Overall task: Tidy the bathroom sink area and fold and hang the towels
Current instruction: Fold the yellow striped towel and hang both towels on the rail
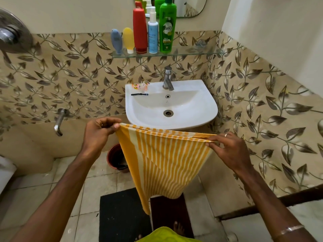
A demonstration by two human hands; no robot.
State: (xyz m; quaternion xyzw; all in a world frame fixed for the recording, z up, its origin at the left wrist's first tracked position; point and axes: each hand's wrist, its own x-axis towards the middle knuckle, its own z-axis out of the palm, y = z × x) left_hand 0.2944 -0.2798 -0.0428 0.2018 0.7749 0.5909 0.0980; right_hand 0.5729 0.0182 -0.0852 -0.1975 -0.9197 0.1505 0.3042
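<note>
A yellow-and-white striped towel [162,161] hangs doubled over in front of the white sink [201,109]. My left hand [99,131] pinches its upper left corner and my right hand [229,149] pinches the upper right corner, so the top edge is stretched between them below the sink's front rim. The towel's lower end dangles over the floor mats. On the sink's left rim lie a black razor [139,94] and some small sachets [140,86]. Another yellow-green cloth [166,234] shows at the bottom edge.
A glass shelf [192,51] above the tap [168,79] carries several bottles, among them a red one [139,30] and a green one [167,27]. A red bucket [116,158] stands under the sink. Black [120,215] and maroon [167,212] mats lie on the tiled floor. A wall tap [59,121] juts out at left.
</note>
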